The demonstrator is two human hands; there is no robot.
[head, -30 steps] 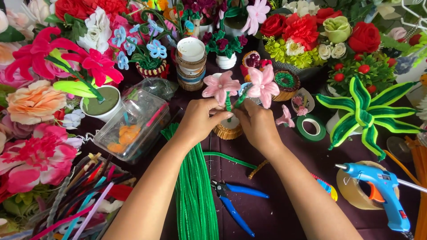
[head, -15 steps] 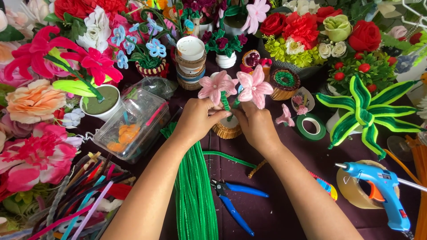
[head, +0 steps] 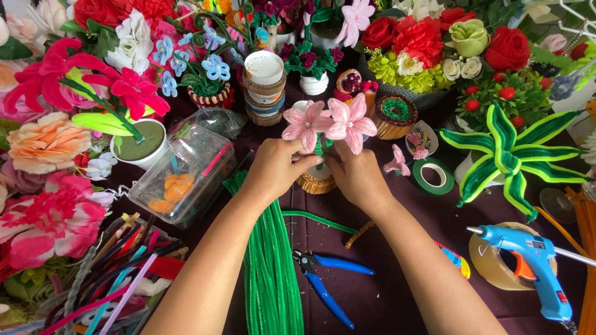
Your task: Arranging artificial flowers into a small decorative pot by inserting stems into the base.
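Both my hands meet above a small woven basket pot [head: 315, 182] at the table's middle. My left hand [head: 278, 169] grips the green stem under one pink pipe-cleaner flower [head: 305, 125]. My right hand [head: 355, 177] holds the stem of a second pink flower [head: 351, 121]. The two blooms touch side by side above my fingers. The stems' lower parts are hidden between my hands.
A thick bundle of green pipe cleaners [head: 270, 273] lies under my left forearm. Blue-handled pliers [head: 326, 277] lie beside it. A blue glue gun [head: 528, 260] rests on a tape roll at right. A clear plastic box [head: 185, 172] and green floral tape [head: 433, 175] sit nearby, ringed by craft flowers.
The two pink flowers have come closer together and now sit level, touching. My hands have closed in around the stems over the basket pot.
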